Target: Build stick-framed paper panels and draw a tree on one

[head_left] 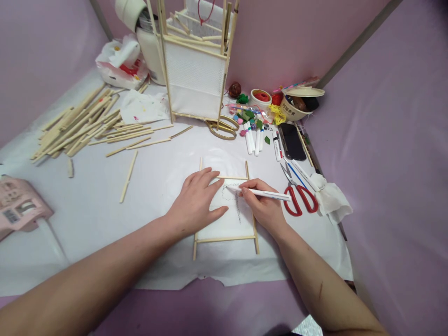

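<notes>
My left hand (196, 201) lies flat with its fingers spread on a white paper panel (227, 219) stretched across a frame of thin wooden sticks (226, 239), pressing it to the table. My right hand (262, 206) is shut on a white marker pen (271, 194), with its tip on the paper. A faint dark sketch (231, 192) shows on the panel beside the tip. My left fingertips are close to that sketch, and my right hand hides part of the panel.
Red-handled scissors (297, 199) lie right of the panel, beside a crumpled tissue (331, 197). Loose wooden sticks (77, 126) cover the left. Behind stand a wood-framed screen (194, 70), gold-handled scissors (224, 128), several white markers (254, 140), a phone (293, 141) and craft supplies.
</notes>
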The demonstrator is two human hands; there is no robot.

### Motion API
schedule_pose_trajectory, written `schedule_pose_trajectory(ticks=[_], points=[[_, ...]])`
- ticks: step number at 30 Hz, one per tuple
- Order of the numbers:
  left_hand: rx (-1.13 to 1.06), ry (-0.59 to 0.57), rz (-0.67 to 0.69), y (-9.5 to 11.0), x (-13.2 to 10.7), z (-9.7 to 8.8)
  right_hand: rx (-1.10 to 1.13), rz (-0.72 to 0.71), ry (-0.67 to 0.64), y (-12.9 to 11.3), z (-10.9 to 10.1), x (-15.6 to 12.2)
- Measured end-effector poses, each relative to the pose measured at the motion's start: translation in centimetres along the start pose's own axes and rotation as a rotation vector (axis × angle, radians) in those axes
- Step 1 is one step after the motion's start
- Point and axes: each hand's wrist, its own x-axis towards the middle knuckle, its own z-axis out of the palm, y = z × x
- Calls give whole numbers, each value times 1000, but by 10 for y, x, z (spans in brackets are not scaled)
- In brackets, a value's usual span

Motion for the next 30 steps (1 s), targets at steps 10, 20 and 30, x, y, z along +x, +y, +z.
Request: schedule_pose_trajectory(ticks=[10,20,30], points=[[7,9,5,0,0,1,-16,-17,-22,-3,1,2],[-1,10,3,0,-1,1,-10,-15,9,-1,1,1],[20,1,0,0,0,0,-24,-19,-27,-1,1,2]])
